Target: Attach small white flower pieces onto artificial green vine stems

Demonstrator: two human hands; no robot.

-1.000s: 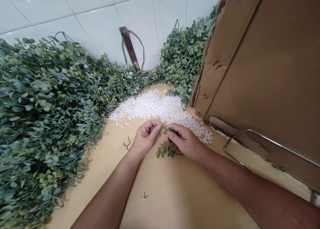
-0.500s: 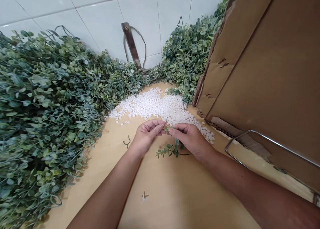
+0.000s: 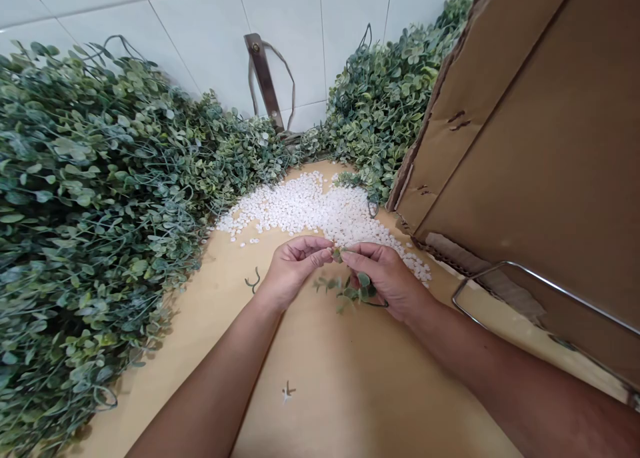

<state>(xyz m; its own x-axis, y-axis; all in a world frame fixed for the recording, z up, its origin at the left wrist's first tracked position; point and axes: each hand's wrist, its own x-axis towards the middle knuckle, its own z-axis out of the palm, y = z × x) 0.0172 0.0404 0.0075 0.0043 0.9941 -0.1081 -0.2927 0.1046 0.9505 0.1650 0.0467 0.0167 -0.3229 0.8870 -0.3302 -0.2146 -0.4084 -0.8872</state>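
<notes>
A small artificial leafy sprig [image 3: 345, 288] hangs between my two hands above the tan tabletop [image 3: 350, 391]. My right hand [image 3: 385, 278] pinches the sprig's upper end, its leaves dangling under the palm. My left hand [image 3: 295, 268] meets it with fingertips pinched at the same tip; whether a small white piece sits between those fingers is too small to tell. Just behind both hands lies a heap of small white plastic pieces [image 3: 310, 208].
A large mound of green artificial sprigs [image 3: 95, 198] fills the left side, and another pile [image 3: 385, 105] sits at the back. A cardboard box [image 3: 540, 145] stands at right with a metal wire handle [image 3: 525, 291]. A loose stem [image 3: 254, 281] and a tiny scrap [image 3: 287, 393] lie on the table.
The sprig has lifted slightly and swung under my right hand. Both hands stay together at its tip. The camera has tilted a little.
</notes>
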